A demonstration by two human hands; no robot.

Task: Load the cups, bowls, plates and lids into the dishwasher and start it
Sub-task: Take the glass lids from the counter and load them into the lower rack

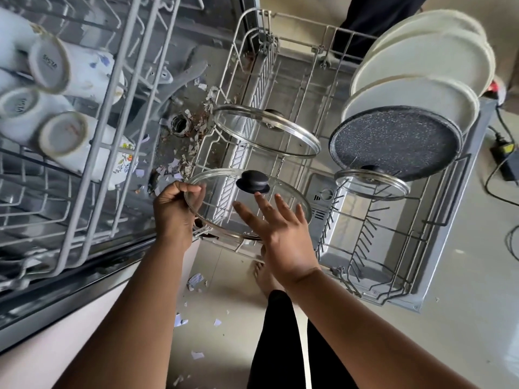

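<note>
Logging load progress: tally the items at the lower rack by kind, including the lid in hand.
Glass lids: 3, one gripped by the left hand
White plates: 3 plain, perhaps a fourth behind
Dark speckled plate: 1
Total: 7 at least

Both forearms (134,304) are bare down to the left hand (175,209) and the right hand (280,237). The legs wear close-fitting black fabric leggings (276,346), ending above one bare foot (265,279).

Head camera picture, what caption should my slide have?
Left hand holds a glass lid over the lower rack, right hand open beside it.
</note>
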